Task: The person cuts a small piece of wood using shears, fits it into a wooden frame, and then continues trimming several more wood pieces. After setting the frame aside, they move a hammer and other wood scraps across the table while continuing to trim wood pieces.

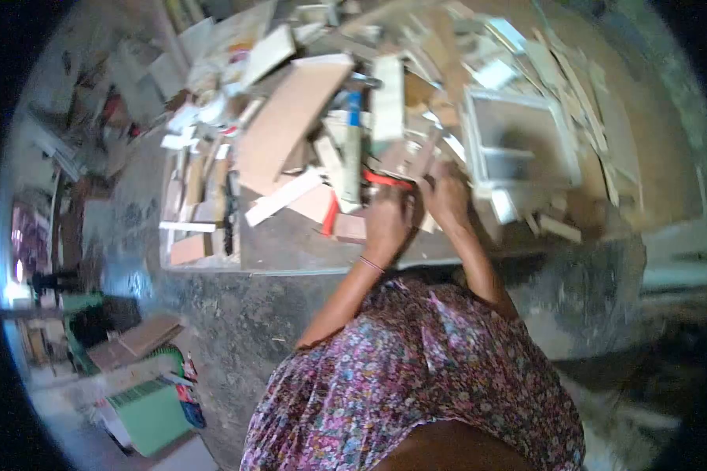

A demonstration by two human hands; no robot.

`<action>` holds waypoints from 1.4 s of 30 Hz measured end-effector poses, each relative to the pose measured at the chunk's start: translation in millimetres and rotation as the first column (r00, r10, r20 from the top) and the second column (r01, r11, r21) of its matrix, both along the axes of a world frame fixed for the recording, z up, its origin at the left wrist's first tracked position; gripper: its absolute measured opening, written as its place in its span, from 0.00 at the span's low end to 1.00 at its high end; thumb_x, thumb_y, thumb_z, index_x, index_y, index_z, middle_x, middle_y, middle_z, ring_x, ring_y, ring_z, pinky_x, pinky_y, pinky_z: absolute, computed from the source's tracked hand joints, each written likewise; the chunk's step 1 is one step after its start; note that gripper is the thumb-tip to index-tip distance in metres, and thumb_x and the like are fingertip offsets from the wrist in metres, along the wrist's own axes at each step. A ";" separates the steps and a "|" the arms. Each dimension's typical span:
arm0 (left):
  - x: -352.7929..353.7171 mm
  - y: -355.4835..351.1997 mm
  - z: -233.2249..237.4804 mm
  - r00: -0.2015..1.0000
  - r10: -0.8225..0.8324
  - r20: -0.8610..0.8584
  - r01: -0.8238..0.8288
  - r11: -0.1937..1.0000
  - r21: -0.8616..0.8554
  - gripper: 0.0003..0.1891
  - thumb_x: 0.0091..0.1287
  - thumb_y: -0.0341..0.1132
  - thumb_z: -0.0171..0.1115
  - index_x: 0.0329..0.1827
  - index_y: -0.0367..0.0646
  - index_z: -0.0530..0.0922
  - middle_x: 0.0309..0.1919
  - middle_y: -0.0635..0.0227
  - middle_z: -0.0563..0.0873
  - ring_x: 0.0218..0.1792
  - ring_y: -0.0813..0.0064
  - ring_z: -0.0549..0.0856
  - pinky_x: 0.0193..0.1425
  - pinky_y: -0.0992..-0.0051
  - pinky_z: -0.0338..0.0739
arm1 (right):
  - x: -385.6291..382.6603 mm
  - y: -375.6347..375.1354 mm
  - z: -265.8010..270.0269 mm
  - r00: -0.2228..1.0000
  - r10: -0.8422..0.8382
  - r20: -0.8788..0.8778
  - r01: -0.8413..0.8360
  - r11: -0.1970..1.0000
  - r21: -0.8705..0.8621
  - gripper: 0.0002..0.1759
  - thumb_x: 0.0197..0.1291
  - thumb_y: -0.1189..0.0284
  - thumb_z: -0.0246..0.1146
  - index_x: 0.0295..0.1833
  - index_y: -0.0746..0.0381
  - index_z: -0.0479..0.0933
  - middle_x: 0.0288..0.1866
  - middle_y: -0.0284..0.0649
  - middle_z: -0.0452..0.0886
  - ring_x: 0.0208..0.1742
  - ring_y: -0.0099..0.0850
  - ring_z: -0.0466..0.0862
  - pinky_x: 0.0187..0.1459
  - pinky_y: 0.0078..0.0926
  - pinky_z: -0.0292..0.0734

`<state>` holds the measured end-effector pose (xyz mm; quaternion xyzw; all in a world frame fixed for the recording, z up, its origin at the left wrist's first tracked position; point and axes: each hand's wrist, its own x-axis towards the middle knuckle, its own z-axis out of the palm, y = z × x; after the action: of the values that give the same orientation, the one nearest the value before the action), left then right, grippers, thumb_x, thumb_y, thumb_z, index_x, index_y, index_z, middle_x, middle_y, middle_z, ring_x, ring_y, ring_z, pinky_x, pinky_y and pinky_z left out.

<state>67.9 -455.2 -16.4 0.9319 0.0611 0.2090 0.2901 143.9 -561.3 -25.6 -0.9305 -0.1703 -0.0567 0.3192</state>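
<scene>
My left hand (389, 218) is closed at the bench's near side, with a curved red handle (386, 180) running along its fingers. The tool's far end is blurred. Close beside it, my right hand (448, 196) has its fingers bent and pressed together near a thin brownish strip (424, 153). Whatever those fingers grip is too smeared to name. Left of my hands lies a hammer (352, 157) with a blue band on its pale handle. Another red piece (330, 215) rests beside the hammer's lower end.
Wood offcuts cover the workbench (283, 247). A wide brown board (294, 118) slants at the left, and a pale block (387, 98) lies beyond my hands. To the right is a white rectangular frame (470, 141). A green box-like object (153, 416) stands on the floor at lower left.
</scene>
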 end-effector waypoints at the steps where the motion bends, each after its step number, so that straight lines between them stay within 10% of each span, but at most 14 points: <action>1: -1.4 5.0 1.6 0.996 -0.014 0.086 0.017 0.999 -0.042 0.10 0.56 0.33 0.58 0.37 0.35 0.75 0.34 0.47 0.77 0.34 0.51 0.78 0.37 0.61 0.72 | -0.9 2.5 2.3 0.992 -0.004 -0.128 0.005 1.000 0.008 0.18 0.47 0.69 0.62 0.42 0.69 0.70 0.38 0.57 0.74 0.41 0.52 0.75 0.43 0.44 0.69; 2: -4.2 11.9 3.3 0.996 0.018 0.083 -0.012 0.998 -0.067 0.10 0.57 0.33 0.57 0.37 0.35 0.75 0.34 0.47 0.77 0.34 0.51 0.78 0.37 0.61 0.72 | -0.8 5.2 -6.8 0.988 -0.017 0.155 0.026 0.998 -0.057 0.18 0.47 0.70 0.62 0.42 0.69 0.70 0.40 0.56 0.73 0.43 0.51 0.74 0.45 0.42 0.68; 10: -38.3 68.1 7.2 0.966 0.225 0.126 -0.192 0.953 -0.233 0.07 0.59 0.29 0.54 0.36 0.34 0.74 0.31 0.52 0.76 0.33 0.53 0.78 0.35 0.64 0.73 | -27.3 72.9 19.1 0.985 0.171 -0.007 -0.168 0.975 0.148 0.23 0.51 0.63 0.62 0.46 0.67 0.66 0.36 0.53 0.74 0.39 0.51 0.74 0.39 0.44 0.68; 15: -59.5 90.6 9.5 0.927 0.370 0.063 -0.321 0.867 -0.381 0.09 0.60 0.30 0.55 0.38 0.32 0.74 0.33 0.51 0.78 0.28 0.59 0.80 0.31 0.68 0.74 | -46.6 104.8 7.2 0.937 0.294 0.191 -0.337 0.906 0.256 0.26 0.48 0.62 0.64 0.48 0.66 0.67 0.38 0.51 0.74 0.41 0.48 0.75 0.44 0.41 0.69; 22: -32.2 94.6 13.2 0.959 0.257 0.117 -0.217 0.937 -0.275 0.09 0.56 0.28 0.57 0.38 0.32 0.74 0.34 0.52 0.75 0.37 0.56 0.76 0.41 0.64 0.70 | -34.6 86.3 -0.6 0.949 0.311 0.056 -0.310 0.881 0.358 0.21 0.48 0.66 0.65 0.44 0.67 0.70 0.36 0.48 0.76 0.38 0.43 0.78 0.40 0.36 0.73; 26: -5.7 106.4 25.3 0.913 0.296 0.279 -0.346 0.926 0.150 0.15 0.51 0.29 0.61 0.43 0.37 0.74 0.40 0.56 0.75 0.43 0.54 0.74 0.47 0.63 0.68 | -20.8 63.6 2.0 0.966 0.252 -0.050 -0.218 0.907 0.360 0.15 0.49 0.69 0.63 0.39 0.67 0.72 0.35 0.50 0.78 0.38 0.46 0.78 0.40 0.36 0.73; 30: 11.6 141.0 29.4 0.917 0.386 0.101 -0.399 0.884 0.242 0.22 0.50 0.32 0.63 0.50 0.40 0.70 0.46 0.56 0.72 0.50 0.56 0.70 0.52 0.58 0.63 | -13.2 55.6 7.3 0.986 0.166 0.000 -0.157 0.931 0.328 0.12 0.49 0.72 0.63 0.39 0.65 0.73 0.35 0.47 0.78 0.36 0.38 0.81 0.37 0.31 0.76; 37: 48.1 177.0 31.0 0.940 0.323 -0.113 -0.252 0.876 0.410 0.16 0.50 0.37 0.63 0.41 0.41 0.75 0.40 0.56 0.76 0.42 0.57 0.76 0.40 0.59 0.75 | 2.0 84.0 25.0 0.953 0.179 -0.246 -0.066 0.911 0.406 0.14 0.49 0.70 0.64 0.41 0.66 0.72 0.35 0.46 0.79 0.35 0.37 0.81 0.37 0.30 0.75; 38: 52.5 181.5 29.1 0.940 0.316 -0.130 -0.228 0.864 0.449 0.16 0.51 0.37 0.62 0.41 0.41 0.75 0.38 0.55 0.77 0.41 0.56 0.77 0.40 0.60 0.75 | 7.9 93.7 16.3 0.988 0.154 -0.027 -0.134 0.925 0.356 0.15 0.49 0.69 0.64 0.41 0.66 0.73 0.34 0.45 0.80 0.35 0.36 0.81 0.37 0.28 0.75; 42: 64.0 195.9 29.8 0.977 0.202 -0.074 -0.148 0.880 0.452 0.09 0.57 0.32 0.53 0.36 0.41 0.78 0.30 0.54 0.78 0.35 0.57 0.79 0.36 0.64 0.75 | 34.0 136.4 14.3 0.965 0.254 -0.069 -0.183 0.835 0.520 0.18 0.50 0.68 0.64 0.41 0.69 0.72 0.32 0.49 0.78 0.35 0.38 0.80 0.37 0.33 0.73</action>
<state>131.9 -259.3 13.4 0.9748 0.1129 0.1867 0.0457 177.9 -424.9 -11.4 -0.7892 -0.2325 0.0004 0.5685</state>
